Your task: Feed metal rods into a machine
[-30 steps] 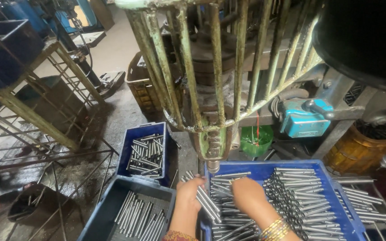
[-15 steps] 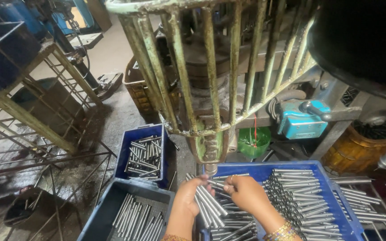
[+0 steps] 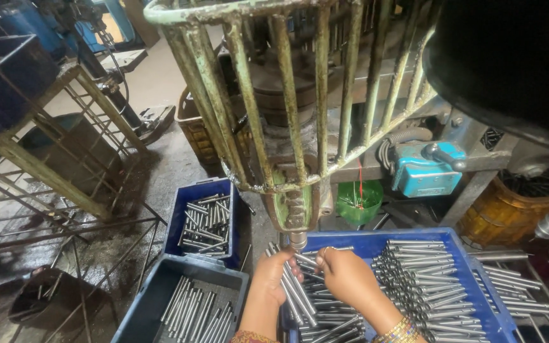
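Note:
My left hand (image 3: 273, 275) grips a bundle of grey metal rods (image 3: 295, 283) over the near left corner of a blue crate (image 3: 471, 293) full of such rods. My right hand (image 3: 348, 277) is just to the right, fingers curled around a rod end close to the tip of the machine spindle (image 3: 297, 240) that hangs above the crate. Gold bangles (image 3: 400, 330) ring my right wrist. The rods in the crate lie in rough rows.
A green-painted wire guard cage (image 3: 287, 95) surrounds the machine head. Two more blue crates with rods sit on the floor at left (image 3: 206, 219) (image 3: 189, 308). A teal motor box (image 3: 424, 166), a green cup (image 3: 358, 202), an orange basket (image 3: 503, 213) and metal frames (image 3: 46, 171) stand around.
Both hands have moved up and left in the crate toward the spindle tip, the left now gathering a bundle of rods. The view has shifted slightly closer.

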